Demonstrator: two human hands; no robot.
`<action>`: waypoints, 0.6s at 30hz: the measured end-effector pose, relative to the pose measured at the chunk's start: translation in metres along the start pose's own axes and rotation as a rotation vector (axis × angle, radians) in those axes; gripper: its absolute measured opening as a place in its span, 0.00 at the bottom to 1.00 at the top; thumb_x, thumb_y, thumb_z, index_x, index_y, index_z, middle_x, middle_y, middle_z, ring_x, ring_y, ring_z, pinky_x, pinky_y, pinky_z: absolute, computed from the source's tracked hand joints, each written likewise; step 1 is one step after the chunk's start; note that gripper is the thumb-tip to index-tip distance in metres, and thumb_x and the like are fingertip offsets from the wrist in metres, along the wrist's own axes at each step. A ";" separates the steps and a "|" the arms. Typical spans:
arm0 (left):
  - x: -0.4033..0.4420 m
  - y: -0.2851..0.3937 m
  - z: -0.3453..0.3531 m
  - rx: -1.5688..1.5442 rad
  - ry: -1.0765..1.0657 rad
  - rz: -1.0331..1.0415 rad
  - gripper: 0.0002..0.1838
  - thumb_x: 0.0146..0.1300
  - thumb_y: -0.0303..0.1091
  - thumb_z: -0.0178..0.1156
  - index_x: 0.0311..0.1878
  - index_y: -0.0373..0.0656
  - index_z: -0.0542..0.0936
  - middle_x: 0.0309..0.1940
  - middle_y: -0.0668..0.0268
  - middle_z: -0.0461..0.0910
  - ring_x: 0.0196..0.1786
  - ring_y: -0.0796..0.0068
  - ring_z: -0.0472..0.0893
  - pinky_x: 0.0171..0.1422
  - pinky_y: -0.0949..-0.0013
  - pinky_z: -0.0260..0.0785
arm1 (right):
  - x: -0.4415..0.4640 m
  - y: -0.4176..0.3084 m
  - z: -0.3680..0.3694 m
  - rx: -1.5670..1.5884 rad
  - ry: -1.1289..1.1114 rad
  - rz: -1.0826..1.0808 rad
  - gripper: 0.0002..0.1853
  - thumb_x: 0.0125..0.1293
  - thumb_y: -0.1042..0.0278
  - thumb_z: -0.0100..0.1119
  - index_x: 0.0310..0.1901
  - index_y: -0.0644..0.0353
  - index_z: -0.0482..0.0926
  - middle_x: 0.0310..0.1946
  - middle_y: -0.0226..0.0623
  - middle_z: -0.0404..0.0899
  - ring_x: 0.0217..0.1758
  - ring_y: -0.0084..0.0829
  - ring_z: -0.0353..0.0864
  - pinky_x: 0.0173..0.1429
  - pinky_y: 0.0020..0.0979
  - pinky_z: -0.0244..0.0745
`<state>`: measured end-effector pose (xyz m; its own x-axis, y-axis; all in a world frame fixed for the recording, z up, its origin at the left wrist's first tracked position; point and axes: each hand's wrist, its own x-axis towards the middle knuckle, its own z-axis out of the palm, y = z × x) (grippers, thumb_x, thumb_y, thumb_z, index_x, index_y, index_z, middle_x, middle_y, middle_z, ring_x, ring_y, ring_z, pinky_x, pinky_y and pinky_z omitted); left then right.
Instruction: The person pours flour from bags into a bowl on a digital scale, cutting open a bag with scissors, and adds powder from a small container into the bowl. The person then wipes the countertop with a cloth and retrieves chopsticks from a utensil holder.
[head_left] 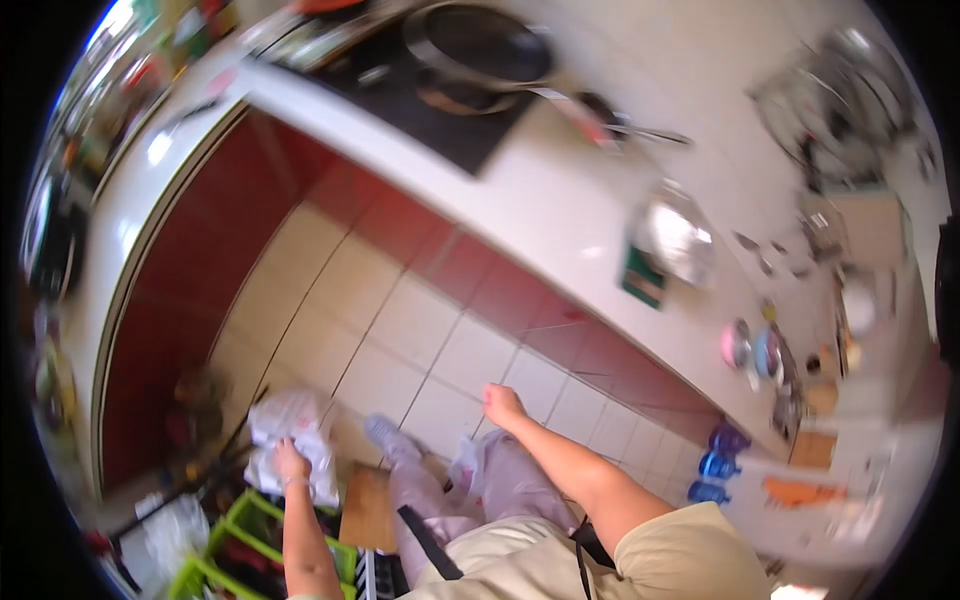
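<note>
My left hand [290, 461] is over a white plastic bag [290, 412] at the lower left. Motion blur smears its fingers, and I cannot tell whether they grip the bag or only pass above it. My right hand [503, 406] is out in front of my legs, over the tiled floor [440, 345]. Its fingers are curled closed, and anything inside them is hidden. A thin pale plastic bag [466, 466] shows between my legs, below the right hand; whether the two connect is unclear.
A frying pan [480, 45] sits on the black cooktop [400, 90] on the white counter [560, 200]. Farther along are a shiny metal bowl [680, 235] and a dish rack [840, 110]. Green crates [235, 525] and a wooden board [368, 508] are at my left, blue bottles [718, 465] at my right.
</note>
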<state>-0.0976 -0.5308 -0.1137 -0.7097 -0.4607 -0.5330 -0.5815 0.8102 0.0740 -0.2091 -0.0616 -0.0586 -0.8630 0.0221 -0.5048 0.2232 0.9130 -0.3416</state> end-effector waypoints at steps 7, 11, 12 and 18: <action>-0.081 0.269 -0.034 0.246 0.086 0.342 0.20 0.45 0.42 0.65 0.46 0.59 0.79 0.66 0.61 0.58 0.71 0.48 0.49 0.68 0.34 0.34 | -0.143 0.272 -0.141 -0.060 -0.010 0.670 0.23 0.51 0.60 0.60 0.51 0.53 0.73 0.50 0.40 0.74 0.54 0.40 0.73 0.56 0.40 0.70; -0.152 0.414 -0.026 0.133 0.128 0.572 0.15 0.49 0.52 0.62 0.28 0.50 0.82 0.62 0.56 0.64 0.70 0.49 0.51 0.69 0.37 0.32 | -0.182 0.404 -0.146 0.139 -0.073 0.877 0.24 0.51 0.63 0.62 0.52 0.56 0.71 0.54 0.40 0.71 0.59 0.43 0.68 0.55 0.42 0.70; -0.171 0.448 -0.028 0.108 0.121 0.603 0.16 0.48 0.52 0.63 0.30 0.49 0.81 0.61 0.55 0.64 0.70 0.49 0.51 0.70 0.38 0.32 | -0.190 0.416 -0.149 0.158 -0.080 0.883 0.24 0.51 0.63 0.62 0.52 0.56 0.71 0.54 0.40 0.71 0.59 0.43 0.68 0.55 0.42 0.70; -0.243 0.573 -0.030 -0.021 0.157 0.805 0.24 0.44 0.49 0.67 0.44 0.50 0.75 0.60 0.54 0.63 0.67 0.52 0.56 0.69 0.41 0.38 | -0.145 0.455 -0.246 0.480 0.758 0.290 0.32 0.50 0.67 0.64 0.57 0.64 0.64 0.55 0.52 0.67 0.61 0.49 0.64 0.63 0.42 0.61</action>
<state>-0.2706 0.0343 0.0834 -0.9593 0.2120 -0.1863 0.1231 0.9083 0.3998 -0.0938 0.4510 0.0547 -0.7719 0.6350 -0.0289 0.4925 0.5686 -0.6589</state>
